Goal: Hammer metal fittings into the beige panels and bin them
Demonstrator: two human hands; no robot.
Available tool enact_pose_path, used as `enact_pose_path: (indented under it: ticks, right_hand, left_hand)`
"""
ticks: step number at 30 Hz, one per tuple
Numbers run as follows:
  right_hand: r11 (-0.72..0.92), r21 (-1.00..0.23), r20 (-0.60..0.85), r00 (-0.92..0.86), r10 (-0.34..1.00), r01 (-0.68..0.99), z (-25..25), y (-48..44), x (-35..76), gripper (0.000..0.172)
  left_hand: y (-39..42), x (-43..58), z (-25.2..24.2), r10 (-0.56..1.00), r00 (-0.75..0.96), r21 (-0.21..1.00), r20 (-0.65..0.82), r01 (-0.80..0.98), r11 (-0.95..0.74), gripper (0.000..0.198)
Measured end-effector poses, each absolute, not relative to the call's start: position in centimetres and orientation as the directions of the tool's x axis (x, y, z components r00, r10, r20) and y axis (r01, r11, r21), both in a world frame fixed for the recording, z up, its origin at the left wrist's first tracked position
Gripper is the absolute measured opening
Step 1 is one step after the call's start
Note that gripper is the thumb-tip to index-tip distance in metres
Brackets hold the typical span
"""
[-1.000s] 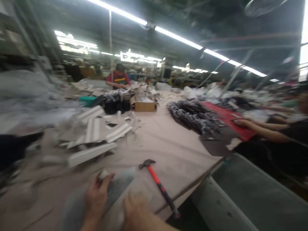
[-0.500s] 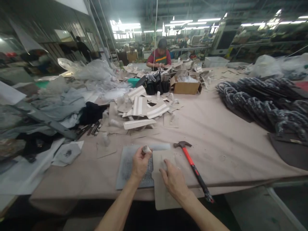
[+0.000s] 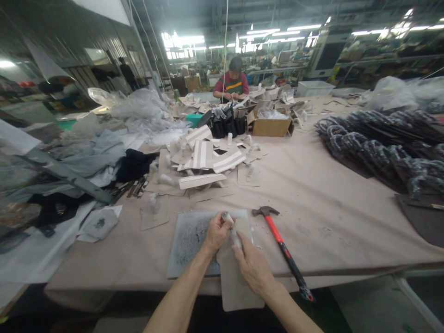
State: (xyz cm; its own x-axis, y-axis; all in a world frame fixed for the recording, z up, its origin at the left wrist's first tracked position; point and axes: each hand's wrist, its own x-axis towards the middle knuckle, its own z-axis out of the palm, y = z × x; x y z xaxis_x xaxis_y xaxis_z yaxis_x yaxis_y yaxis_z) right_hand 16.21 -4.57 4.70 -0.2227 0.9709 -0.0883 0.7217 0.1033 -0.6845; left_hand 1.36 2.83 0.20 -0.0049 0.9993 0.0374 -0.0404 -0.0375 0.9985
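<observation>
My left hand (image 3: 218, 233) is closed round a white wrapped tube-like piece (image 3: 227, 217), whose round end points up. Against it, a second pale wrapped piece (image 3: 236, 239) slants down to my right hand (image 3: 255, 267), whose thumb and fingers are closed on it. Under both hands lies a flat beige panel (image 3: 237, 289) with rounded corners, overhanging the table's front edge. How the wrapped pieces join the panel is hidden by my fingers. Beneath is a grey, worn plate (image 3: 187, 236). To the right rests a claw hammer (image 3: 277, 236) with a red and black handle.
Beige panels with white strips (image 3: 203, 155) are piled ahead. Behind them stand black items (image 3: 225, 122) and a cardboard box (image 3: 272, 126). Dark pieces with plastic-wrapped handles (image 3: 374, 148) fill the right side. A person (image 3: 231, 83) works across the table. Plastic sheeting (image 3: 138, 111) covers the left.
My left hand has moved right with the white wrapped piece, over the panel. My right hand, earlier resting with fingers apart on the panel, now grips the second wrapped piece.
</observation>
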Motion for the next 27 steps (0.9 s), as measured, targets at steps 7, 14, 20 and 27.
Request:
enact_pose_path:
  ticks: [7, 14, 20, 27]
  right_hand:
    - [-0.048, -0.41, 0.084, 0.091, 0.992, 0.911, 2.8, -3.1, 24.8, 0.042]
    - [-0.111, -0.16, -0.103, 0.096, 0.99, 0.981, 1.2, -2.9, 28.7, 0.03]
    - [-0.311, -0.579, -0.332, 0.131, 0.934, 0.754, 2.3, -1.6, 27.6, 0.004]
    - [-0.543, -0.786, -0.58, -0.048, 0.813, 0.294, 5.4, 0.2, 24.5, 0.013]
  left_hand:
    - [2.5, 1.4, 0.3, 0.998, 0.021, 0.996, 0.066, 0.065, -0.067, 0.027]
    - [2.6, 1.5, 0.1, 0.999, 0.01, 0.995, 0.053, 0.085, -0.053, 0.023]
    - [2.5, 1.9, 0.1, 0.997, 0.011, 0.983, 0.079, 0.164, -0.079, 0.018]
    - [2.1, 2.1, 0.4, 0.982, 0.052, 0.931, 0.182, 0.313, -0.189, 0.013]
